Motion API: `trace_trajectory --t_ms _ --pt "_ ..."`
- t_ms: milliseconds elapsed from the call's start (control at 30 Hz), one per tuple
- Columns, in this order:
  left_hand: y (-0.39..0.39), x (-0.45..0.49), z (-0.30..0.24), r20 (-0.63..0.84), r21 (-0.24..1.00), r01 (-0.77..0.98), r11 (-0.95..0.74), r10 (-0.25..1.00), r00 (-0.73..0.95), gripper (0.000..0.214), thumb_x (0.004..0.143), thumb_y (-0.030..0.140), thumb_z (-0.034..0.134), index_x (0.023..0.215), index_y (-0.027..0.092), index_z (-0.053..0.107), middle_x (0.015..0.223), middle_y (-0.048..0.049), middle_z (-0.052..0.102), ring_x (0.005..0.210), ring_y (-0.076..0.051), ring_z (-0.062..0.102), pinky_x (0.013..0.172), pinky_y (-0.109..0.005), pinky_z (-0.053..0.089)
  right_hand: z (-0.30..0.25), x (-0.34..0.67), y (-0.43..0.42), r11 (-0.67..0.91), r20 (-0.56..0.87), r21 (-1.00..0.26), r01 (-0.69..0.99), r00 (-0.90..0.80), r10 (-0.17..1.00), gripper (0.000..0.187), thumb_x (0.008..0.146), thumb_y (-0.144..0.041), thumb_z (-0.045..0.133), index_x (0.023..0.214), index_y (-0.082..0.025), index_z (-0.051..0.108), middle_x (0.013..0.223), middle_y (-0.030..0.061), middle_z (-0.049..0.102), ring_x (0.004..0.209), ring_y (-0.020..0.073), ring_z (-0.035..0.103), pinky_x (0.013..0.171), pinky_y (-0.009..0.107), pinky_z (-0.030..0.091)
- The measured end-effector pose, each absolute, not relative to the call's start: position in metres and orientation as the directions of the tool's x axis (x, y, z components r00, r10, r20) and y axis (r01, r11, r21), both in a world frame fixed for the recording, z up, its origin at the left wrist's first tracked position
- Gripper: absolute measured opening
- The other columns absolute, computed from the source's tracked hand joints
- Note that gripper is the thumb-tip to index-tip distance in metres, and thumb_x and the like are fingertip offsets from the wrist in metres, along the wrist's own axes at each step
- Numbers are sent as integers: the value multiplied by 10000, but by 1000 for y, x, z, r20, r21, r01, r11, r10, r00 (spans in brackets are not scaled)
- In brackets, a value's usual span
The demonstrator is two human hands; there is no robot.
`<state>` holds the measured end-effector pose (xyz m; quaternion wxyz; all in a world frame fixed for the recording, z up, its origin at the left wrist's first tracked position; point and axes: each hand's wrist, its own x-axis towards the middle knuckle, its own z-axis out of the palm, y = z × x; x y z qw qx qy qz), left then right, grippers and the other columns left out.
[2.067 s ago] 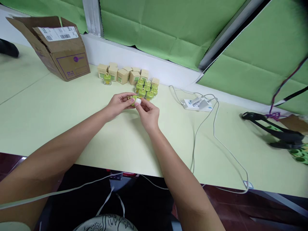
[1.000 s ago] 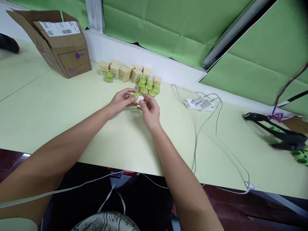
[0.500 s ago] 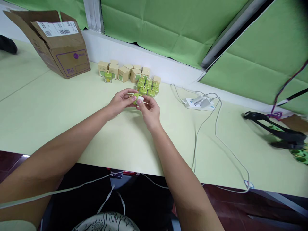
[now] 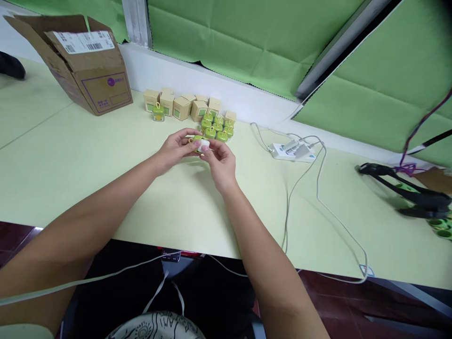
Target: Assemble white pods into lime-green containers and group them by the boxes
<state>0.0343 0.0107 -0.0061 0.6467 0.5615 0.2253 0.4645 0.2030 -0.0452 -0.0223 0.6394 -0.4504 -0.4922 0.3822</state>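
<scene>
The left hand (image 4: 179, 145) pinches the green end of a small jar (image 4: 203, 142) between thumb and fingers, while the right hand (image 4: 222, 162) pinches its white end. The jar is over the table (image 4: 173, 207), just on the near side of a cluster of green jars (image 4: 217, 127). Small boxes (image 4: 181, 108) stand along the far wall (image 4: 173, 70), with a carton (image 4: 104, 87) to their left and a power strip (image 4: 280, 153) to the right
</scene>
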Motion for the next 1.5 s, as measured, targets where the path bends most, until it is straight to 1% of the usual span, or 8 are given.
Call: trace_trajectory --t_ms 200,400,700,900,1100,1267,1400,1500 --pt "11 33 -5 214 932 -361 -38 861 462 673 697 551 1028 1186 195 732 968 -40 808 959 -194 795 965 -375 674 -22 207 -44 286 260 -953 -94 220 940 532 841 -718 814 1111 -273 706 1141 41 772 1021 200 763 948 431 686" --pt "8 34 -4 219 934 -355 -36 845 488 639 722 531 1020 1183 189 739 905 -31 793 933 -192 786 971 -405 676 -21 201 -46 290 279 -957 -16 226 933 631 732 -703 914 1139 -271 701 1133 49 760 983 194 751 930 410 686" --pt "11 33 -4 215 930 -365 -33 856 470 657 700 552 1027 1172 195 740 972 -36 804 969 -192 792 953 -369 680 -24 208 -42 282 252 -952 -121 215 943 497 851 -695 810 1092 -273 709 1109 32 782 1015 201 767 994 463 678" --pt "11 34 -5 208 934 -357 -33 860 465 658 694 553 1029 1171 196 750 913 -25 786 918 -175 775 923 -354 683 -22 204 -45 293 274 -954 -57 220 936 541 765 -632 911 1112 -270 706 1138 49 791 1041 210 756 986 442 674" --pt "13 31 -5 218 933 -357 -49 865 452 664 721 565 1011 1190 191 727 1020 -49 797 991 -199 786 980 -387 672 -25 208 -42 247 216 -956 -160 189 958 439 906 -659 745 1096 -267 689 1118 42 788 1009 204 778 1015 493 674" --pt "13 31 -6 214 930 -366 -33 858 467 654 719 543 1017 1190 188 735 962 -35 784 955 -194 780 974 -395 672 -25 205 -41 265 239 -959 -102 214 947 520 783 -560 907 1144 -269 672 1141 50 775 1070 223 766 1018 481 681" --pt "14 30 -5 218 930 -366 -42 864 455 660 702 562 1021 1178 198 742 1005 -41 793 956 -180 774 957 -366 671 -24 210 -39 224 177 -949 -223 212 961 307 911 -482 753 1093 -256 653 1066 39 800 959 204 791 1035 529 679" --pt "14 30 -5 219 931 -362 -42 858 464 653 714 566 1013 1181 203 735 1026 -48 798 979 -195 782 977 -386 670 -21 210 -41 201 155 -956 -212 215 964 316 923 -510 750 1094 -259 661 1085 33 794 933 192 789 991 492 696"
